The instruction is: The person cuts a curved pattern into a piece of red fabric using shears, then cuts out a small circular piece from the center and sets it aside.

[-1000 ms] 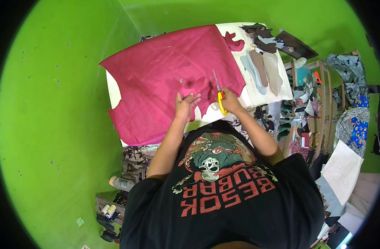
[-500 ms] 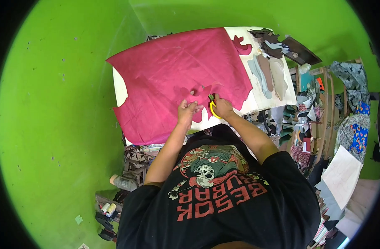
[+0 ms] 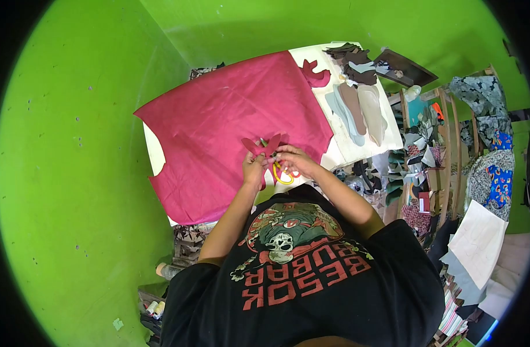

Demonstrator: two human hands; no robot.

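Observation:
A large dark-red sheet, which looks like leather, covers most of the white table. Near its front edge, my left hand pinches a small curved red cut piece that stands up above the sheet. My right hand is close beside it, closed around a pair of scissors whose yellow handle loop hangs below the fingers. The blades are mostly hidden by the hands and the red piece. Another curved red piece lies at the far right of the sheet.
Grey, brown and beige cut shapes lie on the table's right side. Behind them are a pile of dark scraps and a dark tray. A wooden rack with scraps stands at the right; green walls border the left and back.
My right hand has moved left with the scissors, close to my left hand. The small red piece is now raised and more upright. The view has shifted slightly.

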